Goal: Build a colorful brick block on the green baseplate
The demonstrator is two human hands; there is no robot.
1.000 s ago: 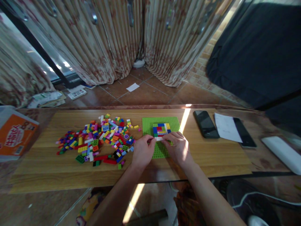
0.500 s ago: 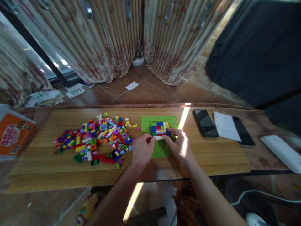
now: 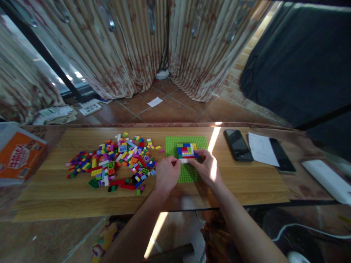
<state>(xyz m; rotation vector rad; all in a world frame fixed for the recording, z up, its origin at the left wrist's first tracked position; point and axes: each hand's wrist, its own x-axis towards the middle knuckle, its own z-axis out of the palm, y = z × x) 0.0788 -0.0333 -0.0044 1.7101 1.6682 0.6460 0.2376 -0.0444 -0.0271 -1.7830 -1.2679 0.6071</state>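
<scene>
1. Left hand (image 3: pixel 168 174) is touching the block build (image 3: pixel 187 152) at 7 o'clock; I can't tell its grip.
2. Right hand (image 3: pixel 207 167) is pinching it at 4 o'clock.
3. The build is sitting on a green board (image 3: pixel 171 142).

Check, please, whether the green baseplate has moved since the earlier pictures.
No, the green baseplate shows no clear shift in any direction, judged against the far edge of the wooden board.
</scene>
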